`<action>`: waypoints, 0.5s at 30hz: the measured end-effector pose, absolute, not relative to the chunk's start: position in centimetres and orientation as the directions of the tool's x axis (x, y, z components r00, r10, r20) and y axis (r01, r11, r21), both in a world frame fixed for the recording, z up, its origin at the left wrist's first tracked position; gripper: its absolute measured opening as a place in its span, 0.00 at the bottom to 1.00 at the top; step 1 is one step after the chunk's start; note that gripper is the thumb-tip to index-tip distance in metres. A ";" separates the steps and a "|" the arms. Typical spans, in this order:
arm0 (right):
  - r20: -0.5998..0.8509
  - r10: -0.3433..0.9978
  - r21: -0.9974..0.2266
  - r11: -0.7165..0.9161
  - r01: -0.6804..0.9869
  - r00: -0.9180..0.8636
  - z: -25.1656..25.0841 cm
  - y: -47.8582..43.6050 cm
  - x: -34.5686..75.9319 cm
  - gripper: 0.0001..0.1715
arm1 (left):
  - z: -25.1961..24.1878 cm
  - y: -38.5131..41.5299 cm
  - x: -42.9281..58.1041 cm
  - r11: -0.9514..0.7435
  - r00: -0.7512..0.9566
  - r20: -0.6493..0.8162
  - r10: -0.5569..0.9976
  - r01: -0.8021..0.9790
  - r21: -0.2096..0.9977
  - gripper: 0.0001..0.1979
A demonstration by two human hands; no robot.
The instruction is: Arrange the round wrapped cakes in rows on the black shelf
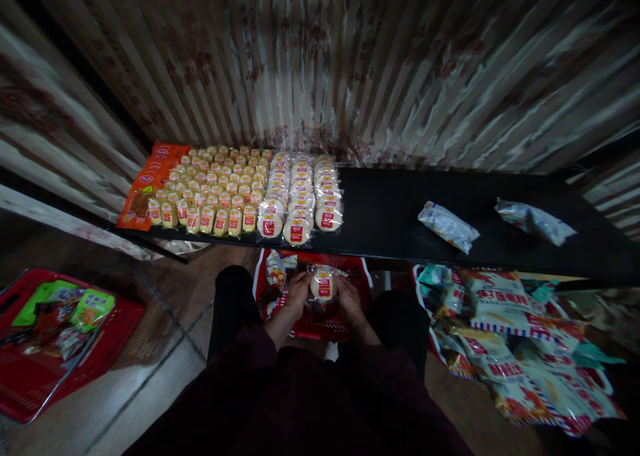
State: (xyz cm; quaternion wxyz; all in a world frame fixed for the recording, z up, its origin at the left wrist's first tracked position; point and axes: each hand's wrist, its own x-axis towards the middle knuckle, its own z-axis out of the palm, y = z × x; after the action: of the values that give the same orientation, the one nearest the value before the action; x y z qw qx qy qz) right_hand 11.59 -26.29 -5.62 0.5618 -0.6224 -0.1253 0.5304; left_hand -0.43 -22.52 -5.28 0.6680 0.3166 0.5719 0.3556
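Between both hands I hold a round, pale, clear-wrapped biscuit [324, 285] with a red label. My left hand [297, 297] grips its left edge and my right hand [350, 299] its right edge. Below them a red basket [367, 276] stands between my knees, with a few white and orange wrappers [276, 269] at its left side. Just beyond, three columns of similar wrapped round biscuits [297, 229] lie overlapping on the black table [375, 209]. To their left stand rows of small yellow wrapped cakes [220, 219].
An orange packet [155, 173] lies at the table's left end. Two white packets [447, 226] rest on its right part. A red basket [120, 323] with green packets is on the floor at left; another, heaped with large bags [505, 303], is at right. A curtain [310, 63] hangs behind.
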 end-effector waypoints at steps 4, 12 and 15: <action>-0.493 0.752 -0.835 -0.270 -0.478 0.437 -5.3 -26.3 11.5 0.25 | -3.9 -22.5 -0.1 0.549 0.095 -0.541 0.836 -0.126 0.826 0.12; -0.468 0.710 -0.851 -0.200 -0.486 0.526 -5.0 -26.1 11.8 0.26 | -2.3 -22.7 0.3 0.563 0.180 -0.535 0.825 -0.184 0.806 0.14; -0.448 0.704 -0.857 -0.162 -0.490 0.551 -4.6 -25.9 12.0 0.26 | -2.3 -22.9 0.3 0.567 0.229 -0.523 0.821 -0.227 0.792 0.14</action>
State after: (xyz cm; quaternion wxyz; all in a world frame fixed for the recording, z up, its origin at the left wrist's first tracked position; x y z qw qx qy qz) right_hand 12.01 -25.94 -4.61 0.6412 -0.6035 -0.0890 0.4655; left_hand 0.29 -22.91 -2.35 0.7268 0.2938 0.5055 0.3605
